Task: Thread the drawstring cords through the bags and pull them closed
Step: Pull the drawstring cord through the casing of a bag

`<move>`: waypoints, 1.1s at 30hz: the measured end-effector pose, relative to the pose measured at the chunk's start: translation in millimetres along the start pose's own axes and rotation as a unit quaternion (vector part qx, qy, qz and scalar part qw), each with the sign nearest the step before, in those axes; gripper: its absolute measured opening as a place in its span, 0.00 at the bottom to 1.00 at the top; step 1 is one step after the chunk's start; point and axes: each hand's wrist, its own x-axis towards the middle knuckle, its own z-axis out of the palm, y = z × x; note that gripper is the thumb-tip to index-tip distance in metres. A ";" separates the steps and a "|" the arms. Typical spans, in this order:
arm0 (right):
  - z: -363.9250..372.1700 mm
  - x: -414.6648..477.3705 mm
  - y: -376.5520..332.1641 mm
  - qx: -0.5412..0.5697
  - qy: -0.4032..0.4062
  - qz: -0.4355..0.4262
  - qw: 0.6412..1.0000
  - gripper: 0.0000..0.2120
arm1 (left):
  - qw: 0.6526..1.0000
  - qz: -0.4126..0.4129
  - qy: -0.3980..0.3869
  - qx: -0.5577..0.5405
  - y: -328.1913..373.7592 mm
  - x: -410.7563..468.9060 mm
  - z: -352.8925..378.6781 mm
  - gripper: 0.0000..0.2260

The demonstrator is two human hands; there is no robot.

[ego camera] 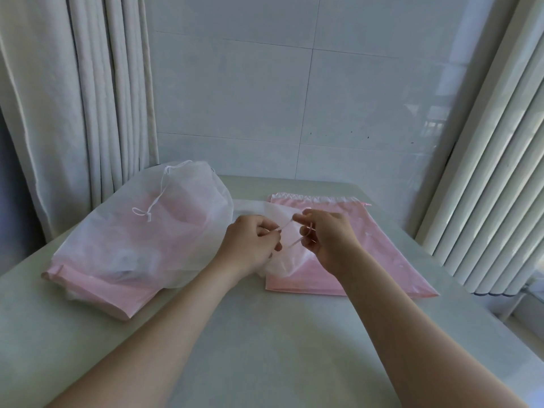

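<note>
A pale pink drawstring cord [287,226] runs between both hands over a small white mesh bag [279,262] at the table's middle. My left hand [250,242] pinches one end of the cord. My right hand [329,235] pinches the other end, with two strands crossing the gap. Under them lies a flat pink bag [382,245] with a gathered top hem. At the left a large white mesh bag [141,231] sits puffed up, its white cord [150,209] tied in a bow, on top of another pink bag [117,293].
The pale table [265,334] ends against a tiled wall [294,98] behind. A curtain [73,113] hangs at the left and a white radiator [500,172] stands at the right edge.
</note>
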 end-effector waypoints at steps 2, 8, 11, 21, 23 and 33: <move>-1.7 -0.9 1.2 -0.075 0.023 -0.010 0.997 0.07 | 0.998 -0.028 0.007 -0.062 -0.6 1.3 -1.8 0.03; -7.0 -6.2 -5.4 -0.138 0.092 -0.080 0.983 0.09 | 0.998 -0.036 0.018 -0.051 -3.7 5.9 -3.6 0.05; -5.0 -7.9 -10.3 -0.073 0.087 -0.137 0.984 0.11 | 0.999 -0.024 -0.016 -0.032 -2.3 3.8 -3.8 0.06; -2.5 -7.1 -14.3 -0.067 0.049 -0.318 0.945 0.17 | 0.984 0.029 -0.169 0.055 8.4 -6.6 -14.7 0.10; 0.1 -4.5 -9.2 -0.105 0.036 -0.330 0.937 0.16 | 0.983 0.036 -0.175 0.038 9.1 -6.4 -16.7 0.11; 4.5 6.6 16.3 -0.430 0.012 -0.403 0.808 0.09 | 0.987 -0.036 -0.119 -0.098 4.2 0.6 -24.4 0.12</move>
